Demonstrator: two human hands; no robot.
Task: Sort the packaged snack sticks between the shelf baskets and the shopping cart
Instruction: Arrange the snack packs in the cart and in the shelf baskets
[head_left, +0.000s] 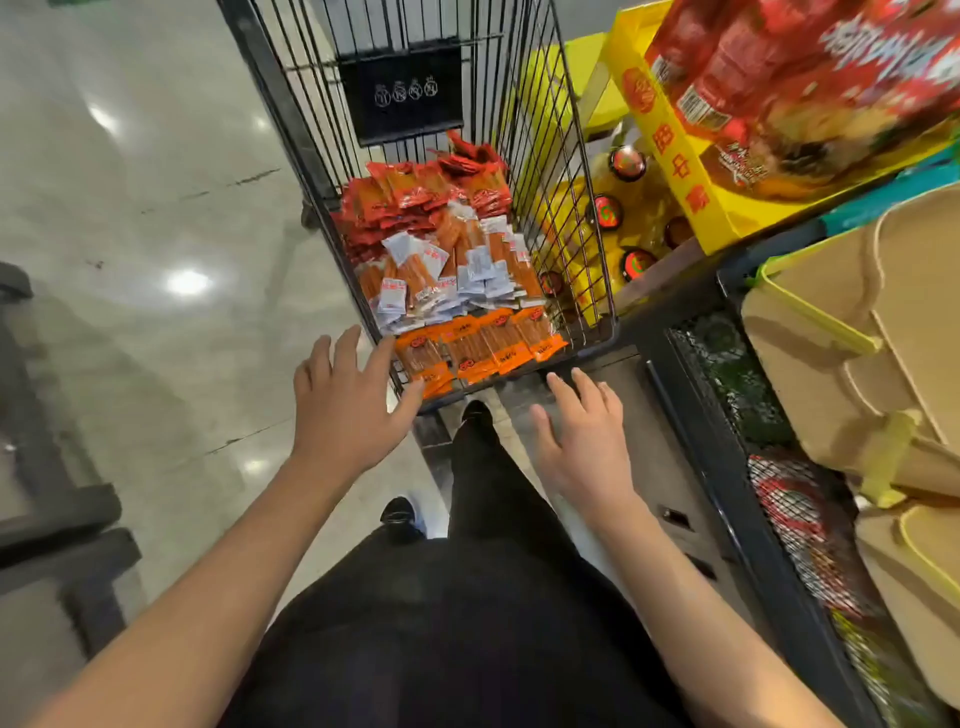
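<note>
A black wire shopping cart (291, 98) stands in front of me, its bottom covered with packaged snack sticks. Orange packs (478, 343) lie in a row nearest me, white-labelled packs (447, 280) fill the middle, and red packs (410, 197) pile at the far end. My left hand (348, 405) is spread, fingers straight, at the cart's near left corner, thumb close to an orange pack. My right hand (587, 436) hovers with fingers straight just below the cart's near right edge. Neither hand holds anything.
To the right stands a dark shelf unit with mesh baskets (800, 509) holding red and green packs. Tan cardboard boxes (883, 374) sit above them. A yellow tray (675, 156) carries large red packages. Yellow bottles (618, 218) stand beside the cart. A dark rack (57, 519) is at left.
</note>
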